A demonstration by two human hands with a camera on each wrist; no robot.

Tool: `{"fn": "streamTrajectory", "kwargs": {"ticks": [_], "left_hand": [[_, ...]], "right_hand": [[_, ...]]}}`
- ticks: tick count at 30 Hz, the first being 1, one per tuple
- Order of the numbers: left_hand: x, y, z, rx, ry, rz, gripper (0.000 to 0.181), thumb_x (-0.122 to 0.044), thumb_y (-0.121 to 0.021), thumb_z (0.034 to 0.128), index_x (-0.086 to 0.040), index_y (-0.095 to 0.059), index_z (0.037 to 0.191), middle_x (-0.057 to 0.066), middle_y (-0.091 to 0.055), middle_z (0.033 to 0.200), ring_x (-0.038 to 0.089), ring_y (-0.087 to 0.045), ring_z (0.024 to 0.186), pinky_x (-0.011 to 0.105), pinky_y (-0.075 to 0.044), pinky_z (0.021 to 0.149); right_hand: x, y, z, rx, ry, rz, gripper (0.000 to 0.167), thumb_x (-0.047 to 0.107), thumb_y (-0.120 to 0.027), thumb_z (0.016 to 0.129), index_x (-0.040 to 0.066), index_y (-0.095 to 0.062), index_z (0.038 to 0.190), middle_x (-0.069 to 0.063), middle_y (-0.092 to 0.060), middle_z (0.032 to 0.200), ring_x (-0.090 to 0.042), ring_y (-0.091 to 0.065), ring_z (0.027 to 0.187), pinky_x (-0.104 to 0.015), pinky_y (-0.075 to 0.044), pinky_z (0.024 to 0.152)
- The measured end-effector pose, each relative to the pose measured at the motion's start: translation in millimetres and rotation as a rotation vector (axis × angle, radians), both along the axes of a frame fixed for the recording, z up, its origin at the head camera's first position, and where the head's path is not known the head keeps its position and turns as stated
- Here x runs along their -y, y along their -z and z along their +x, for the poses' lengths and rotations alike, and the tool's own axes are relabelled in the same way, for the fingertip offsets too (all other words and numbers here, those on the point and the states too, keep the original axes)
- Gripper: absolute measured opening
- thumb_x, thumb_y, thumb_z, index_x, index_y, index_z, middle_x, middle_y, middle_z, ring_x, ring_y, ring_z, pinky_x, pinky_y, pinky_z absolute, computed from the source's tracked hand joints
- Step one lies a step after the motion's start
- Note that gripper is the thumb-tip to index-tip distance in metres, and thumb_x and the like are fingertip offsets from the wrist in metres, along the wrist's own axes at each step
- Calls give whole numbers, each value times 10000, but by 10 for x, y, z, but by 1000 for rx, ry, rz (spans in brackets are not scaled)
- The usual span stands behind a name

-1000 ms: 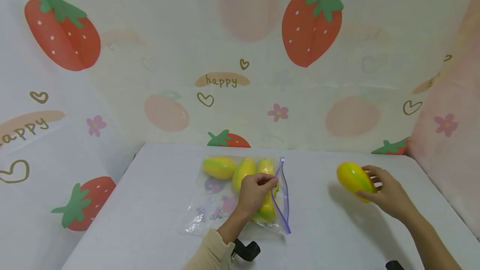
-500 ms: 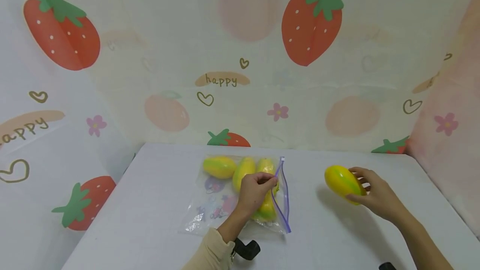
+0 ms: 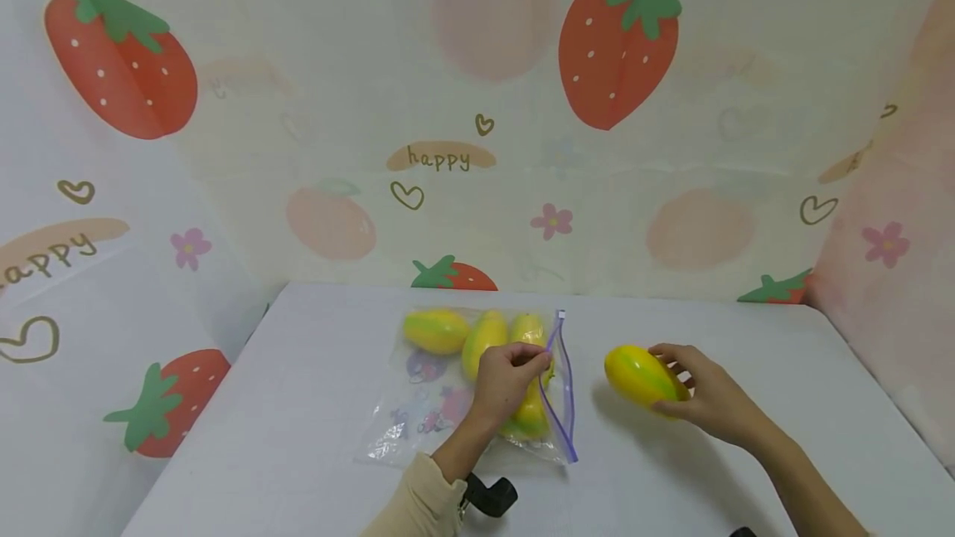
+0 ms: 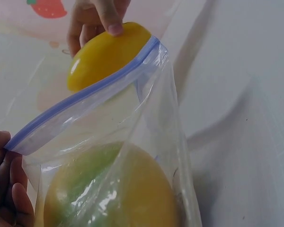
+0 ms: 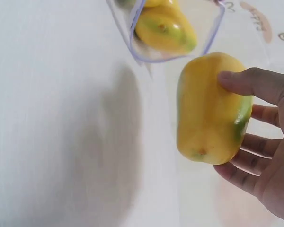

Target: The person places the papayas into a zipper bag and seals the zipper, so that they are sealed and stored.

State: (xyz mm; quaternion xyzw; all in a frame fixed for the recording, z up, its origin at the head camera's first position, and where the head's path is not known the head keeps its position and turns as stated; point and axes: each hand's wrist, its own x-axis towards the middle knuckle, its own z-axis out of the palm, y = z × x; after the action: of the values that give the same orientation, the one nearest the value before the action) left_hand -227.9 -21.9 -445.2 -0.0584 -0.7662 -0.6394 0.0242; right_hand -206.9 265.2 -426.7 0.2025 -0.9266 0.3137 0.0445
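Observation:
A clear zip bag [image 3: 399, 425] with a purple zip edge lies on the table, its mouth parted toward the right. Several yellow-green mangoes [image 3: 436, 332] are inside it. My left hand [image 3: 503, 384] pinches the upper edge of the bag's mouth between thumb and fingers. To the right of the bag, my right hand [image 3: 705, 396] grips another mango [image 3: 642, 375] above the table, its shadow below. In the right wrist view, the thumb lies on one side of that held mango [image 5: 210, 111] and the fingers on the other. The two are apart from the bag's mouth.
The white table [image 3: 298, 437] meets a fabric backdrop [image 3: 448, 214] with strawberry prints at its far edge. A black wrist camera mount [image 3: 492, 497] shows beneath the left forearm.
My right hand has moved left with the mango, and slightly toward me, closer to the bag's mouth. My left hand and the bag stay in place.

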Motion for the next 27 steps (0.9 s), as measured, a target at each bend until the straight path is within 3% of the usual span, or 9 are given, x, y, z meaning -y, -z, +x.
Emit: {"fn": "streamTrajectory", "kwargs": {"ticks": [14,19,27], "left_hand": [[-6,-14,-6,8,3,4,208,-231,-702,891,-36,-760,936,103,-744,847,78,-608,725,155,-495,665],[-19,9,-16,2,6,8,213,-226,-701,893,-25,-757,935,111,-742,845,76,-611,723,156,-492,657],[-32,-6,-3,6,4,5,218,-240,-696,895,-35,-759,934,99,-739,847,78,-608,744,160,-486,684]], "right_hand": [[338,43,-6,104,-112,36,582,213,-810,753,125,-562,1273,-14,-617,1198,-182,-560,1037,-252,-526,823],[430,66,-15,140,-168,35,577,255,-803,766,148,-567,1282,-11,-615,1211,-201,-558,1062,-360,-546,864],[546,90,-44,150,-217,50,571,192,-795,757,171,-581,1286,-11,-613,1187,-263,-573,1112,-525,-490,957]]}}
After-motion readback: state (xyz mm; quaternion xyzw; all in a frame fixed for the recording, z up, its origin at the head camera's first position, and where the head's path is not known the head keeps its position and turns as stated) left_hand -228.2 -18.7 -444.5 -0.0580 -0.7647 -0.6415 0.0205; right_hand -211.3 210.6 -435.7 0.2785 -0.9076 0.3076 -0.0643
